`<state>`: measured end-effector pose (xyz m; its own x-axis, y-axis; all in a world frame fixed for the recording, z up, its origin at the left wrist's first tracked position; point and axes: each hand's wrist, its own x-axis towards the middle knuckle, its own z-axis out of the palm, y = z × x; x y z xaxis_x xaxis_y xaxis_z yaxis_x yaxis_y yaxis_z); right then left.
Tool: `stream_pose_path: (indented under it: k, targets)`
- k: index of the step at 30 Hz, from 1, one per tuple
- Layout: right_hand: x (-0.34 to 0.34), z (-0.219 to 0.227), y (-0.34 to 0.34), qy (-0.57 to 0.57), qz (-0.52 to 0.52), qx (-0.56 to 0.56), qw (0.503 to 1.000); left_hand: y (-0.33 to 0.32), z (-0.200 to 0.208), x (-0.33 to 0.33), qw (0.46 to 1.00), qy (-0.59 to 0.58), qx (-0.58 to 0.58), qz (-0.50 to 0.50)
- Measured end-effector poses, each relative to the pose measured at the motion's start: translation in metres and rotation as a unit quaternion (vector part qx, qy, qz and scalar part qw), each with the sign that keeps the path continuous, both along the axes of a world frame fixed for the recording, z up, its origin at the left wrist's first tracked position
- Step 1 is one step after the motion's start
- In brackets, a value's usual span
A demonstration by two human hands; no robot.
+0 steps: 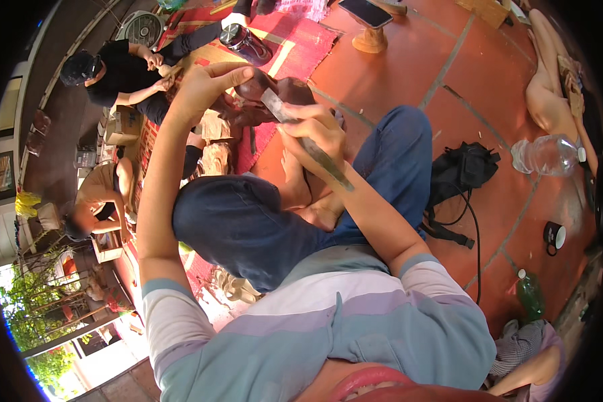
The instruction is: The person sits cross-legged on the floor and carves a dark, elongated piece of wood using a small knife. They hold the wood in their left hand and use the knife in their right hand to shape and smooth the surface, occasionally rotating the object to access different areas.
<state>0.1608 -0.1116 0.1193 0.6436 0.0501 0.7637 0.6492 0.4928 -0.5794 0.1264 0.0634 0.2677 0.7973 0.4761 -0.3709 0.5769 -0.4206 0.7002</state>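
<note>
My left hand grips a dark brown carved wooden piece from its left side, held up over my crossed legs in blue jeans. My right hand is closed around a long flat metal file; its upper end rests against the wooden piece and its lower end points down toward my bare feet. Both forearms rise from the lower edge, in striped short sleeves.
Two other people sit on a red mat at the left, one in black working on a small wooden piece. A black bag, clear plastic bottle, mug, green bottle and a phone on a wooden stand lie on the orange tile floor.
</note>
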Motion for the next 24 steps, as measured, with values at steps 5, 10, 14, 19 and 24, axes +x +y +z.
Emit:
stream_pose_path:
  k: [5,10,14,19,24]
  targets:
    - [-0.005,-0.027,0.002,0.02,0.006,-0.039,0.999,-0.007,0.0,-0.002,1.0,-0.02,0.0,0.016]
    - [0.002,-0.027,0.001,0.036,0.02,-0.054,0.998,-0.001,-0.003,-0.003,1.0,-0.024,-0.001,0.004]
    - [0.023,-0.019,-0.012,0.113,0.11,-0.046,0.986,0.011,-0.011,-0.006,0.999,-0.03,-0.009,0.014]
    - [0.066,-0.019,-0.045,0.419,0.261,0.095,0.864,0.001,-0.007,-0.001,0.998,-0.054,0.034,-0.01]
    - [0.077,-0.019,-0.066,0.475,0.289,0.016,0.831,0.003,-0.003,0.014,0.984,-0.087,0.047,-0.146]
